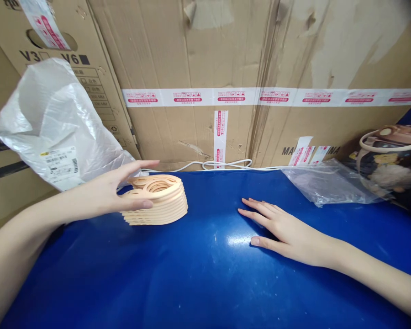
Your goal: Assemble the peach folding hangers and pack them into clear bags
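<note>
Peach plastic pieces (167, 201) sit in one neat pile on the left of the tabletop (192, 283), layers even; stacking looks done for these. Pile lies outside the white bag (55, 123) on its left; whether that bag holds more, cannot tell. Left hand (99, 196) half open at the pile's near-left end, thumb across its front, no firm hold evident. Right hand (291, 233) spread, palm down, holding nothing.

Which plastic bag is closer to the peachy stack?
The whitish bag with the barcode label, behind the left hand; the clear bag lies farther from the stack, on the right.
</note>
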### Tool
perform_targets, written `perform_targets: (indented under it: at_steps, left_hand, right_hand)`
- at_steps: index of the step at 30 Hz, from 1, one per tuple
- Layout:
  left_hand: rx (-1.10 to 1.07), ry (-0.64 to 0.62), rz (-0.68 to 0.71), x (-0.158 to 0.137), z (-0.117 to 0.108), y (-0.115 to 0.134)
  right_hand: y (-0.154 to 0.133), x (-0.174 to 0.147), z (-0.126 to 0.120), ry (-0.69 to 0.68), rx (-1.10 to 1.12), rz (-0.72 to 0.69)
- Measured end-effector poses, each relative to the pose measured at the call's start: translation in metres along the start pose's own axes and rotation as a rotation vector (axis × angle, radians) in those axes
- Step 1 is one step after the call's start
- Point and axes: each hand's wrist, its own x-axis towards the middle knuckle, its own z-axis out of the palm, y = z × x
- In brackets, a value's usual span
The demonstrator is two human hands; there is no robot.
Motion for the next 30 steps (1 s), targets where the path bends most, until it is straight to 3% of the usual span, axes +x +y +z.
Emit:
perform_targets:
  at_steps: [7, 16, 22, 30]
  left_hand:
    - [0.056, -0.19, 0.05, 0.02, -0.003, 0.019]
    - [0.044, -0.2, 0.073, 0.026, -0.002, 0.011]
    - [0.001, -0.288, -0.01, 0.029, -0.003, 0.009]
    - [-0.026, -0.224, 0.0, 0.024, -0.005, 0.002]
  right_hand:
    - [-0.001, 0.0, -0.001, -0.02, -0.008, 0.009]
    - [0.0, 0.0, -0.002, -0.012, -0.004, 0.01]
    - [0.0, 0.0, -0.002, -0.022, -0.034, 0.014]
    - [0.0, 0.0, -0.001, -0.032, -0.058, 0.022]
